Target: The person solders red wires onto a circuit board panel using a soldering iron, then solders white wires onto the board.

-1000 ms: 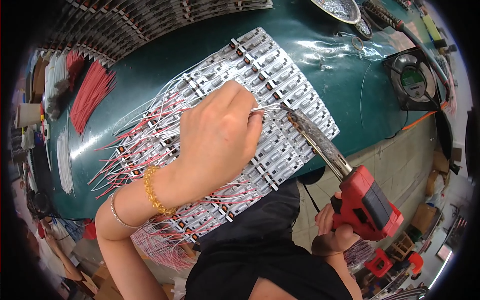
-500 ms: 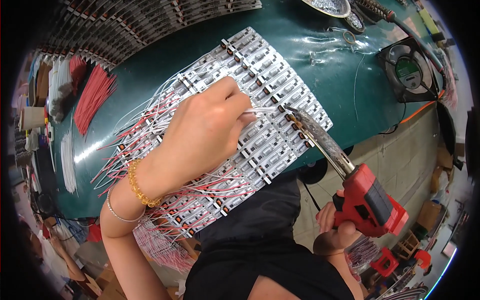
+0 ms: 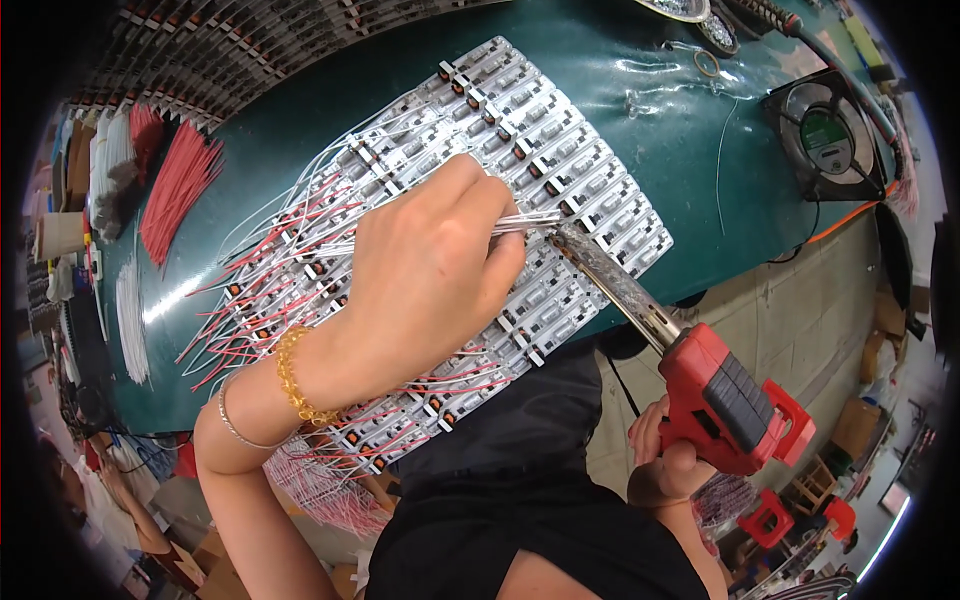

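Several thin white wires (image 3: 530, 220) are pinched in my left hand (image 3: 430, 265), their ends reaching out to the right over a panel of silvery modules (image 3: 590, 160). My right hand (image 3: 672, 455) is wrapped round the red handle of a soldering gun (image 3: 715, 395). Its long metal tip lies over the panel, close by the wire ends; whether they touch I cannot tell. Red and white wires (image 3: 290, 270) are fixed along the panel's left part and spread past its edge. My left hand and wrist hide the middle of the panel.
Loose red wires (image 3: 180, 190) and white wires (image 3: 130, 315) lie on the green table (image 3: 665, 185) at left. A black fan (image 3: 828, 138) stands at right, near a metal dish (image 3: 680, 8). Stacked module panels (image 3: 200, 50) fill the far left. Another person's arm (image 3: 135, 510) shows at lower left.
The soldering gun's tip has swung slightly left and lower across the panel. My left hand has shifted a little right with the white wires. The view has also shifted slightly.
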A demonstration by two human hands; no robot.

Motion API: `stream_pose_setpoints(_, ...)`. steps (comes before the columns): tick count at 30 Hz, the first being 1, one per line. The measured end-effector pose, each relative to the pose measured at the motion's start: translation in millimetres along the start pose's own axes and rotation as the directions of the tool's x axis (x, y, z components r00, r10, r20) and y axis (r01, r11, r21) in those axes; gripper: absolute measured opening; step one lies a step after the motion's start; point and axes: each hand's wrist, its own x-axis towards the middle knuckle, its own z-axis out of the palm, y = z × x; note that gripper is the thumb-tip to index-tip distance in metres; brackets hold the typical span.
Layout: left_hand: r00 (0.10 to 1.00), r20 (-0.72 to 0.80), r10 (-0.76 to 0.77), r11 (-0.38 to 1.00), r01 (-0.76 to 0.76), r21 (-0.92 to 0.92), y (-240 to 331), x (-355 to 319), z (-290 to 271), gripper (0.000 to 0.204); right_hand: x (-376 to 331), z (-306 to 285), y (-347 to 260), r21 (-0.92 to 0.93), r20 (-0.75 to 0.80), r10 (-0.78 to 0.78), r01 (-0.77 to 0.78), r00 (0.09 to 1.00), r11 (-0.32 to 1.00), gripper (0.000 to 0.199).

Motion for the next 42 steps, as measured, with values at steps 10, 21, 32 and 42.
stream_pose_setpoints(10,1.000,-0.002,-0.009,1.000,0.009,-0.029,-1.4,-0.9,0.4,0.006,20.2,21.2,-48.7,0.346,0.046,0.109,-0.118,0.993,0.931,0.081)
stream_pose_setpoints(21,0.995,0.065,-0.080,0.964,0.094,-0.248,1.8,-2.6,-9.3,0.010,12.3,10.7,-43.7,0.388,0.025,0.097,-0.099,0.995,0.916,0.085)
stream_pose_setpoints(32,0.995,0.041,-0.086,0.972,0.093,-0.215,8.7,-8.1,1.4,0.005,10.2,6.1,-42.4,0.356,0.075,0.125,-0.143,0.989,0.923,0.087)
stream_pose_setpoints(42,0.999,-0.010,-0.051,0.961,0.046,-0.272,8.0,-7.8,-0.5,0.009,13.3,16.6,-45.6,0.324,-0.036,0.054,-0.039,0.998,0.945,0.084)
